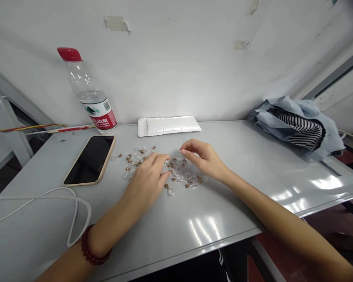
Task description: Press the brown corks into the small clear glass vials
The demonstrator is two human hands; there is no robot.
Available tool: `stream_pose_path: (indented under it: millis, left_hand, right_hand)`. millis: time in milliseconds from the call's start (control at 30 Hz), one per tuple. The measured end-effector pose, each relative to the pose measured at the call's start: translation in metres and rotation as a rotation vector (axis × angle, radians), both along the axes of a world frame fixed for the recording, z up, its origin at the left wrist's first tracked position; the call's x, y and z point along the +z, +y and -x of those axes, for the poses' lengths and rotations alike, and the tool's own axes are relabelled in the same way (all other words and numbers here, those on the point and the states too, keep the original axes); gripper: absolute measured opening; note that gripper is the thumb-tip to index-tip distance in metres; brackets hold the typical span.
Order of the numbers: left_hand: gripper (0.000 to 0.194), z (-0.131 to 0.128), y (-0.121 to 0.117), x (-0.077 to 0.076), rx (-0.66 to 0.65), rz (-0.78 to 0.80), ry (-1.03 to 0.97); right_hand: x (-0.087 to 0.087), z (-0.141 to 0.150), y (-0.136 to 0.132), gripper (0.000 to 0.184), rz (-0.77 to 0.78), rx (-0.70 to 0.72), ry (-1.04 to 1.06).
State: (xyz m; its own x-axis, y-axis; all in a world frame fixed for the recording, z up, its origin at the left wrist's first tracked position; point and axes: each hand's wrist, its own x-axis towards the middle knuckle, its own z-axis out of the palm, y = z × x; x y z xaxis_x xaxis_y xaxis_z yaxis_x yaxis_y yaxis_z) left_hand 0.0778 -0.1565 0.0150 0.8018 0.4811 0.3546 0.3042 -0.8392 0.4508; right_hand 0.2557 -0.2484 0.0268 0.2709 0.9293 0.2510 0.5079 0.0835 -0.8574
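Small clear glass bottles with brown cork stoppers (176, 179) lie in a loose pile on the grey table (238, 211). My left hand (149, 174) rests over the left middle of the pile, its thumb and index finger apart, and covers some of the bottles. At the pile's right edge is my right hand (204, 158), with thumb and index fingertips brought together. Whatever may be between those tips is too small to make out. One corked bottle (170, 192) lies apart in front of the pile.
A phone (90, 160) and a red-capped water bottle (97, 105) stand at the left. White cable (76, 211) loops near my left forearm. A white packet (170, 126) lies by the wall. Bundled blue and striped cloth (297, 125) occupies the back right.
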Motion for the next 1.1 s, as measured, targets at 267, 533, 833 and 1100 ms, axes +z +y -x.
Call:
stream_pose_path:
  millis: [267,533,833,1100]
  left_hand:
    - [0.017,0.009,0.012,0.022,0.033,0.149,0.056]
    - [0.024,0.015,-0.009,0.022,-0.303,0.277,0.378]
    - [0.019,0.006,-0.003,0.008,-0.107,0.048,0.383]
    - [0.037,0.002,-0.012,0.004,-0.246,-0.197,0.048]
  right_hand:
    - [0.02,-0.012,-0.014,0.01,0.136,0.288,-0.362]
    - [0.034,-0.022,-0.038,0.017,0.515,0.339,-0.512]
    - [0.015,-0.019,-0.028,0.014,0.469,0.252,-0.439]
    - [0.005,-0.057,-0.018,0.049,0.059,-0.104,-0.332]
